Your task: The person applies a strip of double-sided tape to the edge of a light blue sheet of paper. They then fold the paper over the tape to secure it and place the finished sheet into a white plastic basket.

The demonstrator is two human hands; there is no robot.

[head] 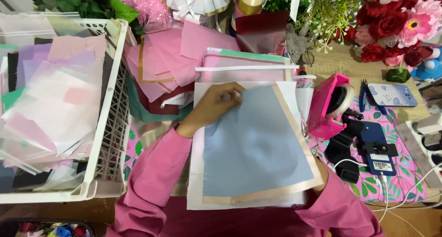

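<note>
The right hand is hidden beneath the pale blue square wrapping sheet with a gold border point(258, 145); its finger state cannot be determined. The left hand point(212, 107) pinches the sheet's top-left corner. The sheet lies atop a white paper stack point(199, 181), between a white plastic crate point(113, 126) and a pink tape dispenser point(328, 109).

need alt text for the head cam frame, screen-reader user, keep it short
A person in pink sleeves holds a blue wrapping sheet with a gold border over a stack of paper, the left hand pinching its top corner; the right hand is hidden under the sheet. A white crate of pastel sheets sits to the left, a pink tape dispenser and artificial flowers to the right.
</note>
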